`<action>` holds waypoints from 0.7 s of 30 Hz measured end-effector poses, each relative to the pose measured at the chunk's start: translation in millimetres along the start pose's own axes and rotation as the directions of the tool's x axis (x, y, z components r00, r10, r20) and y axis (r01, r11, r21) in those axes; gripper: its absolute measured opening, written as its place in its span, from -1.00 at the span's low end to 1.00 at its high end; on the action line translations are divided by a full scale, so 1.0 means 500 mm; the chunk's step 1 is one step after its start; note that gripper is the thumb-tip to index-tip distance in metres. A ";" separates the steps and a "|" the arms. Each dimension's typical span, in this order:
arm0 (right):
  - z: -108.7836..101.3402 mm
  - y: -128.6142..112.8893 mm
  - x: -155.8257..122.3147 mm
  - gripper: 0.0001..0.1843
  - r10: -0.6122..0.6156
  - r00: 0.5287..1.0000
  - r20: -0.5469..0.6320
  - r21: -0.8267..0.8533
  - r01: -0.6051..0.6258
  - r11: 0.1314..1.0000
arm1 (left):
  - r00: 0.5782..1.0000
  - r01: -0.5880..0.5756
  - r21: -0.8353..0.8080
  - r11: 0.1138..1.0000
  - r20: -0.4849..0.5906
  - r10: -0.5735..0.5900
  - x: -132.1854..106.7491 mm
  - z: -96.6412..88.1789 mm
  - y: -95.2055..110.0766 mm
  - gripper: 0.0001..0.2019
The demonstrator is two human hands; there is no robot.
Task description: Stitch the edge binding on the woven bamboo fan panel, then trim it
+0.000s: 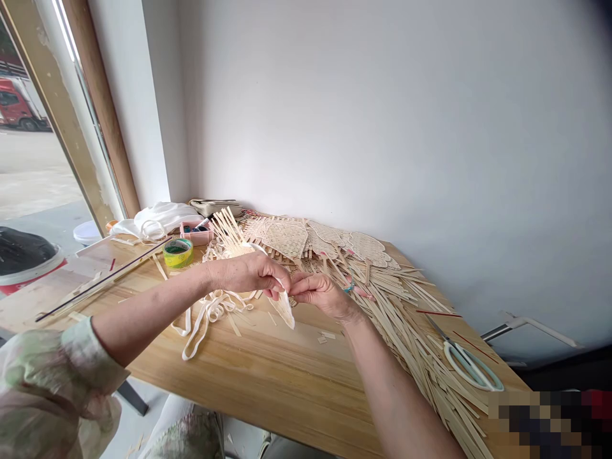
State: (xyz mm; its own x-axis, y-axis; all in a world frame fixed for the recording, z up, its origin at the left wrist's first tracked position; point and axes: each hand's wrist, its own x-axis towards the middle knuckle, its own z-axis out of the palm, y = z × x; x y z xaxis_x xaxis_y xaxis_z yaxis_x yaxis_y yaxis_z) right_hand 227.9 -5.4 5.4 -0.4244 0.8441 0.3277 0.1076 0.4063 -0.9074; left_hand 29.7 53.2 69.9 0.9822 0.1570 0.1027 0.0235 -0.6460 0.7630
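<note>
2 bare hands, the left hand (243,273) and the right hand (322,294), pinch 1 pale tapered woven bamboo piece (283,308) between closed fingers, above a wooden table (248,357). Around it lie many flat bamboo splints (396,319), 1 tape roll (178,252) and 1 pair of scissors (471,364).

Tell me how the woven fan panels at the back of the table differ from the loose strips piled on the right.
The woven fan panels are flat, patterned sheets with rounded outlines, while the loose strips are separate straight slivers. The panels lie grouped at the back of the table; the strips sprawl in a heap toward the front. Both are pale straw-coloured.
</note>
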 end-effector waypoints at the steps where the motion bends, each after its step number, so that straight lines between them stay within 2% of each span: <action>1: 0.000 0.001 0.000 -0.88 0.001 1.000 0.001 0.001 -0.001 1.000 | 1.000 0.001 0.006 1.000 -0.001 -0.001 0.000 0.000 0.001 -0.86; 6: 0.004 0.005 0.009 -0.91 -0.016 0.998 -0.062 -0.008 0.016 1.000 | 1.000 -0.015 -0.002 1.000 -0.014 0.015 -0.001 0.001 0.000 -0.85; 10: 0.015 -0.011 0.015 -0.87 -0.031 0.995 -0.093 -0.031 0.028 0.999 | 0.999 -0.028 0.005 1.000 -0.026 0.028 -0.001 0.002 0.000 -0.85; 16: 0.014 -0.016 0.004 -0.80 0.033 0.994 -0.109 -0.029 -0.036 0.999 | 0.999 -0.021 0.030 0.999 -0.038 0.022 -0.003 0.008 -0.002 -0.84; 21: 0.014 -0.005 0.000 -0.83 -0.038 0.984 -0.174 -0.051 0.030 0.998 | 0.998 0.003 0.038 0.999 -0.056 0.000 -0.005 0.012 -0.004 -0.86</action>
State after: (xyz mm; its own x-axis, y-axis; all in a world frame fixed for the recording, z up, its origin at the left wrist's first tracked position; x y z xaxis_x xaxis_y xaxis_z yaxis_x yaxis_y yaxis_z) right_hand 221.6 -9.0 5.9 -0.2658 0.8757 0.4031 0.1402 0.4488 -0.8826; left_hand 28.3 49.3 64.4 0.9704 0.1986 0.1376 0.0332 -0.6736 0.7384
